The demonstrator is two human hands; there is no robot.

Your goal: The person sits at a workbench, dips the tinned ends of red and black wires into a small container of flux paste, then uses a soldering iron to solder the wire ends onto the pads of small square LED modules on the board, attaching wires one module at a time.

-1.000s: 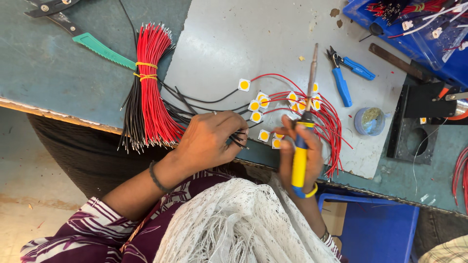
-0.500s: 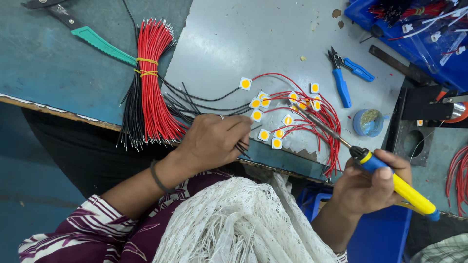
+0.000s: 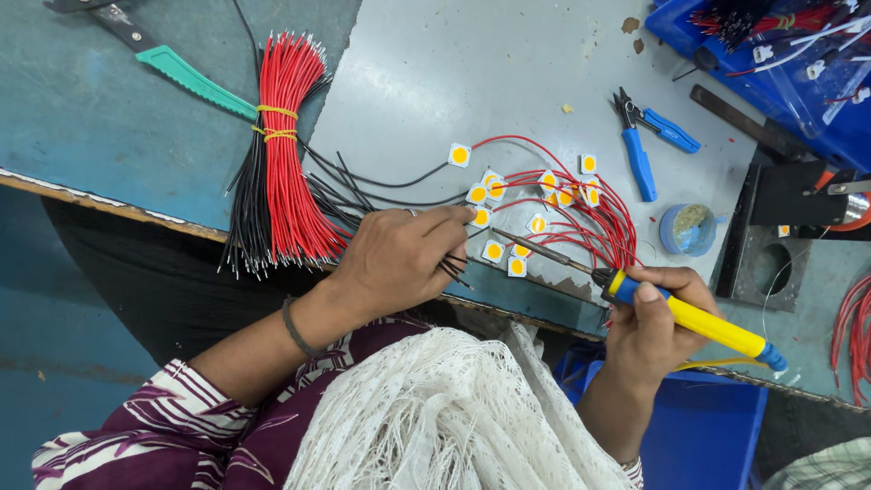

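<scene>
My right hand [image 3: 658,313] is wrapped tight on the soldering iron [image 3: 676,313], tip at the yellow LED chips [image 3: 494,251] near the grey plate's [image 3: 508,73] front edge. Left hand [image 3: 399,259] pinches a black wire [image 3: 458,268] against a chip. Best to steady the wrist and touch the tip only to the pad, briefly.

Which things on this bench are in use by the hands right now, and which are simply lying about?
In use:
left hand
black wires
right hand
soldering iron
small square chips

Lying about:
blue cutters
red and black wire bundle
green-handled tool
small round tin
</scene>
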